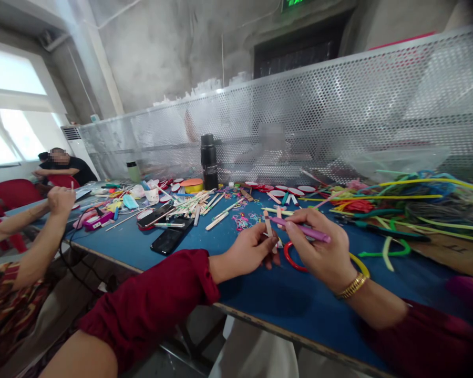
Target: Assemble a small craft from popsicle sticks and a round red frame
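Observation:
My left hand (242, 253) pinches a flat wooden craft stick (268, 224) upright, with fingers curled around its lower part. My right hand (325, 249), wearing a gold bracelet at the wrist, grips a purple marker (311, 231) like a pen. The marker's left end meets or overlaps the stick near its top; whether they touch, I cannot tell. Just behind the hands lie small colourful rubber bands (244, 220). A red ring (289, 258) rests on the table between my hands, partly covered by the right one.
Left of my hands are a black phone (172, 236) and a pile of craft sticks (193, 203). A black thermos (208, 163) stands before the perforated metal screen (331, 115). Coloured tubes (429, 197) heap up at right. Another person's hand (61, 200) is at far left.

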`<act>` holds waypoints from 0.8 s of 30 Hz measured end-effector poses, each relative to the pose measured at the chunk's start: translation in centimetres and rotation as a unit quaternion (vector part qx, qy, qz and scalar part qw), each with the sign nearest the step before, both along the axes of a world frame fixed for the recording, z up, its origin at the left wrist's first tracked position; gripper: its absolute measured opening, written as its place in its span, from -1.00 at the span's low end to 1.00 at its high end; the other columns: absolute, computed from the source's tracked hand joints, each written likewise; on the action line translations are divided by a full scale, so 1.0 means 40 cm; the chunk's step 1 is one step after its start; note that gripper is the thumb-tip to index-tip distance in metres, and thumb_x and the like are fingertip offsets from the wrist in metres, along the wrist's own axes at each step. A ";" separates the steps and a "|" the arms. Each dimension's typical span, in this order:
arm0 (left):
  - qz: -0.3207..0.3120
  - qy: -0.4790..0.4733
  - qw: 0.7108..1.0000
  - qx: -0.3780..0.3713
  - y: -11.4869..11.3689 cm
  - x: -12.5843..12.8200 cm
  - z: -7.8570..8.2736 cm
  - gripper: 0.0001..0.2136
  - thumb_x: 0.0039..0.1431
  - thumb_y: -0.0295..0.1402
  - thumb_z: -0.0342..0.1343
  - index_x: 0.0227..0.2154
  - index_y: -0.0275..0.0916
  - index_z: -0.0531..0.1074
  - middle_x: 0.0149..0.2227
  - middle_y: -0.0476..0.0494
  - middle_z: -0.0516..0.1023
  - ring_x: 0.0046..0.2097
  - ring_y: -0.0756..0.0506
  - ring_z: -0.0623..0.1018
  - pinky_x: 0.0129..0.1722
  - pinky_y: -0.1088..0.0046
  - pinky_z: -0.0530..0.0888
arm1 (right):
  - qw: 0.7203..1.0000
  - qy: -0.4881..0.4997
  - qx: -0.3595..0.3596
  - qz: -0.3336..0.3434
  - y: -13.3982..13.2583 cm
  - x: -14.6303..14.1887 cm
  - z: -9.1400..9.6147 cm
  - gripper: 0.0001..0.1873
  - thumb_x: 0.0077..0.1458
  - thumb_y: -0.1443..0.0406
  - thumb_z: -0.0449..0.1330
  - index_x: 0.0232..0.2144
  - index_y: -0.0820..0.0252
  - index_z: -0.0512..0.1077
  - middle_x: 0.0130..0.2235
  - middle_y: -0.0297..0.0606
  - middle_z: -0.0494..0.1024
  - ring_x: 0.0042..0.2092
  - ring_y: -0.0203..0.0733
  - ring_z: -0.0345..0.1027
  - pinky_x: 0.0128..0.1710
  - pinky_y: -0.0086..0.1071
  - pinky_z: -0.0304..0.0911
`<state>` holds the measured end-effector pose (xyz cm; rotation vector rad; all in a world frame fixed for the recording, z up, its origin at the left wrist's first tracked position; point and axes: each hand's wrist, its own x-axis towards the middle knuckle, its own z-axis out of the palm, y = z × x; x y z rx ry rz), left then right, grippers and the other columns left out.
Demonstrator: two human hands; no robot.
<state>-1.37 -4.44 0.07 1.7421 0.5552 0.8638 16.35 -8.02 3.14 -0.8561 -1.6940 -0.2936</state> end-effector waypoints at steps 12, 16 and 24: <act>0.003 0.000 1.000 -0.004 0.000 0.001 0.000 -0.41 0.21 0.29 0.09 -0.16 -0.21 0.25 -0.47 0.02 0.51 -0.58 0.07 0.46 -0.57 0.58 0.32 | 1.000 0.000 -0.004 0.001 0.000 -0.002 0.004 -0.88 0.26 0.28 0.21 -0.36 0.09 0.46 -0.39 -0.27 0.57 -0.37 -0.13 0.46 -0.34 -0.26 0.31; 0.001 -0.002 1.000 -0.003 0.002 0.000 -0.002 -0.42 0.22 0.28 0.09 -0.16 -0.21 0.25 -0.46 0.02 0.51 -0.58 0.07 0.46 -0.58 0.58 0.32 | 1.000 0.004 -0.006 0.008 -0.004 -0.005 0.007 -0.86 0.25 0.26 0.21 -0.39 0.09 0.45 -0.41 -0.28 0.56 -0.38 -0.12 0.46 -0.33 -0.25 0.33; -0.001 0.001 1.000 0.002 0.004 -0.001 -0.005 -0.43 0.24 0.26 0.09 -0.17 -0.21 0.25 -0.46 0.02 0.51 -0.57 0.07 0.47 -0.56 0.58 0.35 | 1.000 0.007 -0.008 0.013 -0.004 -0.006 0.007 -0.88 0.24 0.27 0.22 -0.38 0.08 0.46 -0.40 -0.28 0.57 -0.37 -0.11 0.47 -0.35 -0.24 0.31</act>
